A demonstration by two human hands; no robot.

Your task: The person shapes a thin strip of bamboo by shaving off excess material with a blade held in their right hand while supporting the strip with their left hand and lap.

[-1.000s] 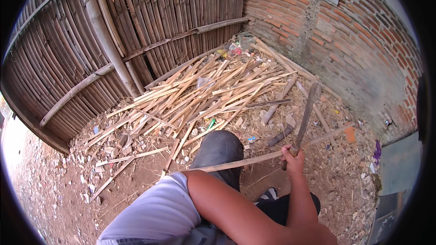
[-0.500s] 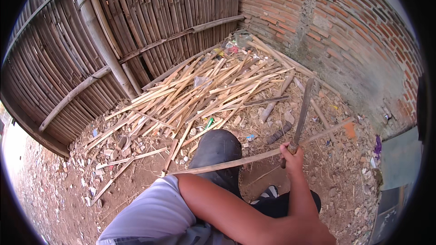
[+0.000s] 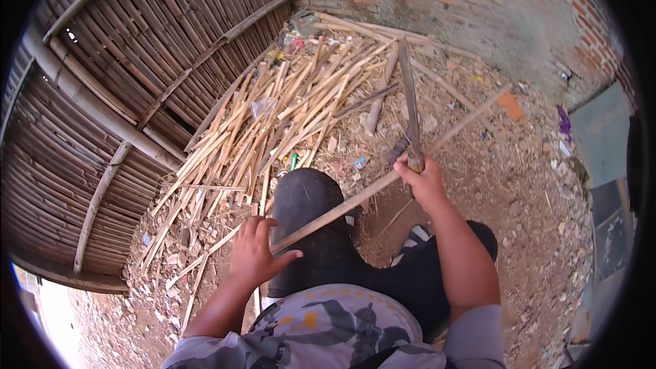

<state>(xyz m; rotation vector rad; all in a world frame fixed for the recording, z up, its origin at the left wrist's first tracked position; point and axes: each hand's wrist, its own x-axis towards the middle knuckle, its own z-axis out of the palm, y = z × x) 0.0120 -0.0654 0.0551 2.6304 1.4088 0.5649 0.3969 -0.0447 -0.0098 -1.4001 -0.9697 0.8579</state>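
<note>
The person wears a shirt (image 3: 328,331) with a grey, dark and orange camouflage pattern, seen at the bottom centre of the frame. The sleeves are short, so both forearms are bare. Black trousers (image 3: 342,260) cover the legs, and a black shoe with white stripes (image 3: 413,238) shows near the centre.

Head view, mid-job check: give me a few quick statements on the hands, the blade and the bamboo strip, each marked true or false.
1. The right hand grips a long blade by its handle. True.
2. The left hand is empty. False: it holds the near end of the bamboo strip.
3. The strip lies across the raised knee. True.
4. The pile of split bamboo lies against the brick wall at right. False: it lies by the bamboo fence.
</note>
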